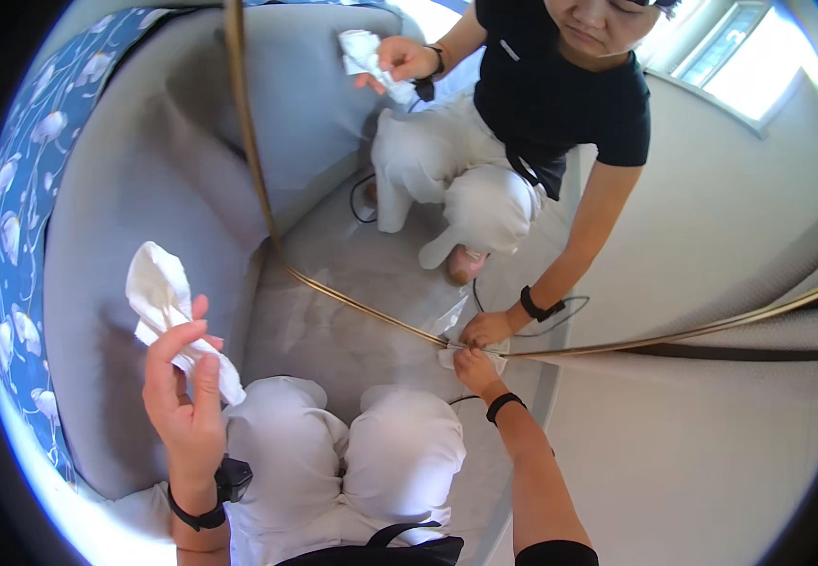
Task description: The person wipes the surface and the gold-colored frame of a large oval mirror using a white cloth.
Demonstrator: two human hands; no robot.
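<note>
My left hand (183,396) is raised at the left, pinching a crumpled white tissue (160,288) between thumb and fingers. Down by the floor, my right hand (477,372) is closed at a long gold-coloured strip (362,307), its fingertips pressed together on it. A small white piece (447,358) shows beside these fingers; what it is I cannot make out. Touching the same spot is a co-worker's hand (489,327). The co-worker's other hand (409,58) holds up another white tissue (362,52).
The strip bends up past a grey upholstered sofa (168,179) and runs off right along a pale wall (711,453). The co-worker squats opposite me. Black cables (560,330) lie on the grey floor (333,236). Blue floral fabric (27,236) hangs at the far left.
</note>
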